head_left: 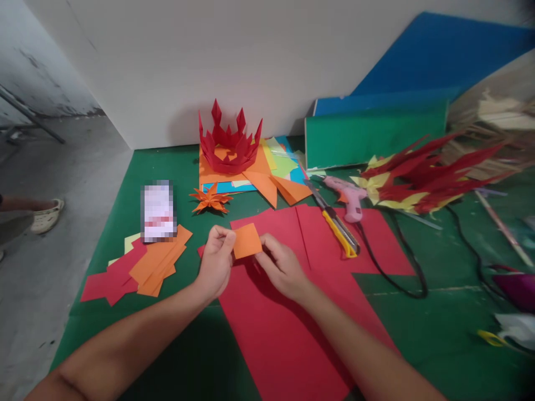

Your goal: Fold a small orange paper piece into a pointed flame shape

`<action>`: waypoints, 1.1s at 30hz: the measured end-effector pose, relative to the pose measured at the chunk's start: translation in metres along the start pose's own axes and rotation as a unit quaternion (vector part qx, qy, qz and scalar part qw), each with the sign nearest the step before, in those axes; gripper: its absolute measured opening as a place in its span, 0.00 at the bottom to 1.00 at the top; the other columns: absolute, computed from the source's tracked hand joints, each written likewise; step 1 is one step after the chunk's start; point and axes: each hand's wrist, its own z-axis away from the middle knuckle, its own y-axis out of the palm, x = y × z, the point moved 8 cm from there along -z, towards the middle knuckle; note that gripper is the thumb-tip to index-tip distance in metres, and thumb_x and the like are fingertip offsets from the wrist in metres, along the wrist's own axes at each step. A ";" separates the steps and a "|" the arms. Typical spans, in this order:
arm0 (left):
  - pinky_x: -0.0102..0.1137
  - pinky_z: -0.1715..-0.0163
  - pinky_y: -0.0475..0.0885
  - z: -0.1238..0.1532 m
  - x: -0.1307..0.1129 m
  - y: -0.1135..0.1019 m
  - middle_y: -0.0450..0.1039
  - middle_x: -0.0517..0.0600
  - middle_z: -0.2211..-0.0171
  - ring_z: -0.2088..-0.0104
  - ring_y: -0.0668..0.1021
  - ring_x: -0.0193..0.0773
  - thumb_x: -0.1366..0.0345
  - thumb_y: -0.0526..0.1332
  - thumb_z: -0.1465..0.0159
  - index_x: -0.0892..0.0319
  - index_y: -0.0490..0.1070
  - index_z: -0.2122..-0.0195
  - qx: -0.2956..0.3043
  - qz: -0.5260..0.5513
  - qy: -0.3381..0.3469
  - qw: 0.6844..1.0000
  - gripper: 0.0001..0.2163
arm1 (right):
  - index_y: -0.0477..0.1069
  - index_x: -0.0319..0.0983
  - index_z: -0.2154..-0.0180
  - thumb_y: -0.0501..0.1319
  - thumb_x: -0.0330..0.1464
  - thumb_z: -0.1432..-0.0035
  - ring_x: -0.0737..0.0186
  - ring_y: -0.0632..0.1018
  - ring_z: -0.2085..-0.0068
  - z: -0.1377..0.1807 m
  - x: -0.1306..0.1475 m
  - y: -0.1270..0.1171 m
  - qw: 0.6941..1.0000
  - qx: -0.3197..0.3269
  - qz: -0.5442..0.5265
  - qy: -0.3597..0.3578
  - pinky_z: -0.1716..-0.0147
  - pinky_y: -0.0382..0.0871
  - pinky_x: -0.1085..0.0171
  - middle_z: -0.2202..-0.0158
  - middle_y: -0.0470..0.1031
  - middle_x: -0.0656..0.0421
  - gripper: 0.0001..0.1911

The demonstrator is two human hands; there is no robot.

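Note:
A small square of orange paper (pixel 247 241) is held up between my two hands, above red paper sheets (pixel 288 328) on the green table. My left hand (pixel 218 259) pinches its left edge between thumb and fingers. At the right edge, my right hand (pixel 282 267) closes its fingertips on the lower corner. Just beyond my left hand sits an orange folded paper flower (pixel 211 199). Farther back stands a red pointed paper crown (pixel 229 159) on a stack of coloured sheets. To the left lies a loose pile of orange paper strips (pixel 161 267) with red and yellow ones.
A yellow utility knife (pixel 338 228) and a pink glue gun (pixel 349 195) with a black cord lie right of my hands. Red and yellow paper flames (pixel 418 178) stand behind them. A blurred-out rectangular item (pixel 159 210) lies at left. A person's shoe (pixel 49 215) shows on the floor.

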 end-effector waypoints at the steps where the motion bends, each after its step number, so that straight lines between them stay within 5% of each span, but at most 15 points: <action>1: 0.23 0.71 0.67 0.000 0.000 0.000 0.66 0.40 0.77 0.75 0.69 0.26 0.55 0.69 0.49 0.58 0.61 0.72 0.002 0.000 0.002 1.000 0.18 | 0.63 0.40 0.65 0.49 0.32 0.37 0.63 0.72 0.69 0.000 -0.002 0.000 1.000 -0.001 0.014 0.005 0.70 0.63 0.65 0.69 0.71 0.59 0.07; 13: 0.26 0.67 0.69 0.000 -0.013 -0.007 0.71 0.44 0.69 0.70 0.74 0.30 0.54 0.63 0.41 0.56 0.61 0.68 0.009 -0.103 0.090 0.990 0.14 | 0.62 0.41 0.70 0.50 0.37 0.36 0.65 0.70 0.73 0.001 0.002 0.002 0.998 0.029 -0.056 0.024 0.71 0.62 0.66 0.75 0.68 0.62 0.11; 25: 0.31 0.64 0.71 0.005 -0.019 0.002 0.75 0.47 0.67 0.67 0.77 0.33 0.56 0.60 0.38 0.56 0.59 0.68 0.034 -0.148 0.127 0.980 0.12 | 0.54 0.41 0.78 0.52 0.35 0.39 0.68 0.63 0.78 -0.001 0.001 0.002 0.999 0.016 0.034 0.015 0.78 0.54 0.67 0.81 0.60 0.64 0.15; 33: 0.27 0.69 0.69 0.015 -0.030 0.006 0.73 0.47 0.67 0.69 0.75 0.32 0.59 0.57 0.35 0.55 0.62 0.66 0.046 -0.229 0.205 0.950 0.07 | 0.61 0.39 0.77 0.51 0.35 0.38 0.69 0.63 0.78 0.003 0.014 0.014 0.995 0.094 0.010 -0.040 0.78 0.54 0.68 0.80 0.62 0.64 0.15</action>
